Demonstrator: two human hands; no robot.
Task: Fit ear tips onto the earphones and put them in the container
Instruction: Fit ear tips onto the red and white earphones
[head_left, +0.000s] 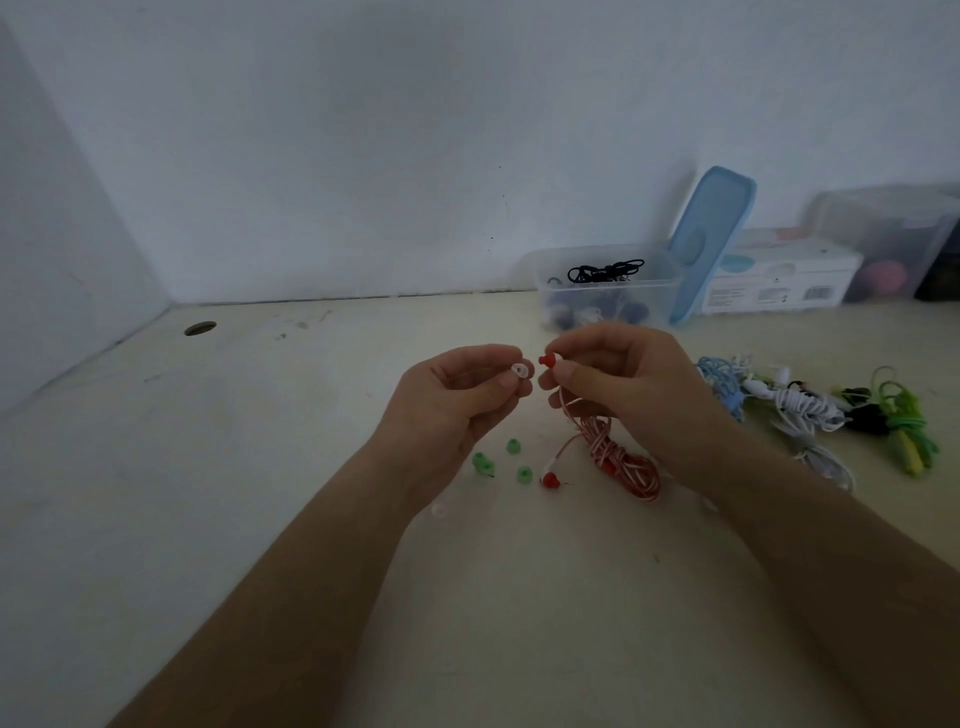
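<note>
Tip and bud, almost meeting.
My left hand (457, 395) pinched the clear ear tip (521, 370), my right hand (623, 379) pinched the red earbud (546, 359) just beside it; pushed askew, I judged, the tip could spring away.

1. Container (608, 291) stands at the desk's (260, 467) back edge, lid (711, 244) just right of it.
2. Loose ear tips (513, 446) lie mid-desk, left of coiled earphones (623, 462).
3. Earphone bundles (810, 410) lie toward the right edge.
</note>
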